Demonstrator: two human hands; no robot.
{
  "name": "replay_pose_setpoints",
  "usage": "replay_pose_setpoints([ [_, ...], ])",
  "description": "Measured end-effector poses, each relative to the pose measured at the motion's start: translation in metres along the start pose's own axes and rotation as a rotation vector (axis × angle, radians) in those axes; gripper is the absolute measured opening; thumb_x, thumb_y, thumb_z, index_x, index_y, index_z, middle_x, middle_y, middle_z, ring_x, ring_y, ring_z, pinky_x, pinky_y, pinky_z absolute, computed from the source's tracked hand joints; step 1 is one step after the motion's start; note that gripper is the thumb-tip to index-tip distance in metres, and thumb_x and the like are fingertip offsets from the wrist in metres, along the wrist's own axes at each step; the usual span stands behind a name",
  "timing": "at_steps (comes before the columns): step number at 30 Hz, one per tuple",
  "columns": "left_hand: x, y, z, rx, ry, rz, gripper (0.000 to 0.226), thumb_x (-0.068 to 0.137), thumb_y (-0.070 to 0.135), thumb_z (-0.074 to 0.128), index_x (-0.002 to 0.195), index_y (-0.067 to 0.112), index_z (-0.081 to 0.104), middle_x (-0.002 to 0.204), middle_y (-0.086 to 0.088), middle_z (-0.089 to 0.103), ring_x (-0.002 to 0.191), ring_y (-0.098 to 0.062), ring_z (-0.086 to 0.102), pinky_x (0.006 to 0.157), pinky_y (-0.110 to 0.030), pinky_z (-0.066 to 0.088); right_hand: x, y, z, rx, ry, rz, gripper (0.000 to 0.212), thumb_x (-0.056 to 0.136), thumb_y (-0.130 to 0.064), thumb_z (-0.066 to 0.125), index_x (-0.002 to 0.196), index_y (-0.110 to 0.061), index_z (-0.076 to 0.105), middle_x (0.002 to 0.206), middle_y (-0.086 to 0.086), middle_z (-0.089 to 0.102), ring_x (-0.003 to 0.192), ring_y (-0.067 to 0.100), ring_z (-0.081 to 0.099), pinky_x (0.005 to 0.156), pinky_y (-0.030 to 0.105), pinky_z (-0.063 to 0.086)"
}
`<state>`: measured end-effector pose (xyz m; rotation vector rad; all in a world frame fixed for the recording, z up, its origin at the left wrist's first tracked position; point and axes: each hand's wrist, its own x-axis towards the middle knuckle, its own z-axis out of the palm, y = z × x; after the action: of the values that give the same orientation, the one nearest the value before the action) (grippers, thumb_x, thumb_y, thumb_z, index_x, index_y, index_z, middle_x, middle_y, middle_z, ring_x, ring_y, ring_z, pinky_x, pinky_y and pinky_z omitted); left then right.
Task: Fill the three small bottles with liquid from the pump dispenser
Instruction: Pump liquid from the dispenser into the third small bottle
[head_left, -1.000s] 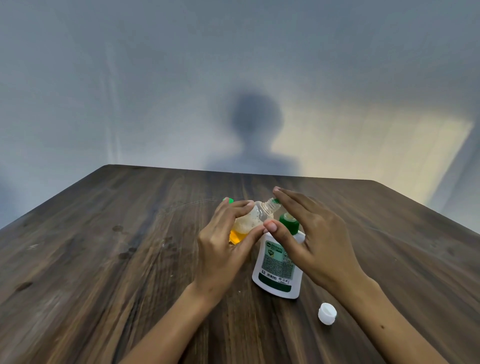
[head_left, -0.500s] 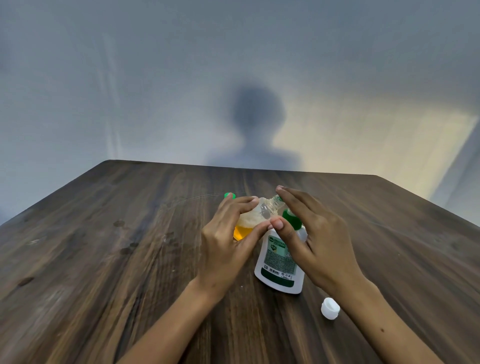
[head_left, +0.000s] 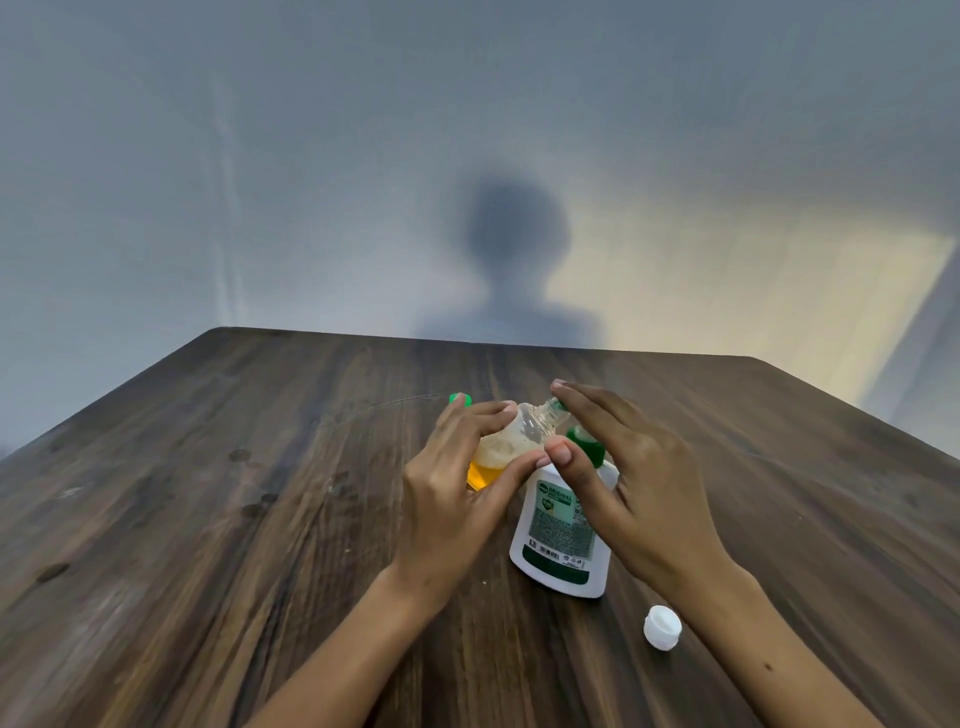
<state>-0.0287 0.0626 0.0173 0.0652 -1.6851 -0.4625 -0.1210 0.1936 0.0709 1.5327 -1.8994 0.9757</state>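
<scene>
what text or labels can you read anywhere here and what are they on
"ORIGINAL": on the label of the white pump dispenser, next to a small round green logo too blurred to read.
Fine print, barcode and symbols lower on that label: too small to read.
Small clear bottle in the left hand: no text visible.
White cap on the table: no text visible.

Between our fingers (head_left: 506, 410) we see a clear small bottle (head_left: 511, 441) with amber liquid; beneath them a white, green-labelled pump dispenser (head_left: 558, 540) on dark wood-grain table (head_left: 208, 519)
</scene>
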Motion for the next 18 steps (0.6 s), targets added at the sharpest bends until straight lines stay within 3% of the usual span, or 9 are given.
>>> replay_pose_setpoints([
  [6,0.0013,0.0,-0.001,-0.004,0.016,-0.014,0.042,0.084,0.037,0.068,0.103,0.0,0.069,0.108,-0.001,0.069,0.105,-0.008,0.064,0.104,-0.04,0.046,0.0064,0.0012,-0.006,0.001,-0.02,-0.029,0.08,0.091,-0.072,0.018,0.133,-0.015,0.056,0.131,-0.001,0.058,0.12,0.014,0.053,0.094,0.031,0.044],
  [14,0.0006,0.0006,-0.0003,0.011,-0.011,0.003,0.04,0.086,0.036,0.067,0.104,0.0,0.068,0.107,-0.004,0.07,0.106,-0.009,0.064,0.105,-0.04,0.045,0.0004,0.0011,-0.0014,0.012,-0.006,-0.007,0.077,0.091,-0.071,0.021,0.13,-0.016,0.058,0.13,-0.002,0.059,0.117,0.013,0.055,0.091,0.025,0.043],
  [18,0.0024,0.0027,-0.0012,-0.005,0.015,-0.013,0.047,0.088,0.043,0.064,0.102,-0.002,0.069,0.107,-0.003,0.07,0.104,-0.009,0.064,0.106,-0.037,0.045,0.0088,0.0021,-0.0091,0.036,-0.032,-0.012,0.079,0.09,-0.072,0.02,0.131,-0.016,0.058,0.131,0.0,0.059,0.122,0.015,0.054,0.097,0.039,0.047],
])
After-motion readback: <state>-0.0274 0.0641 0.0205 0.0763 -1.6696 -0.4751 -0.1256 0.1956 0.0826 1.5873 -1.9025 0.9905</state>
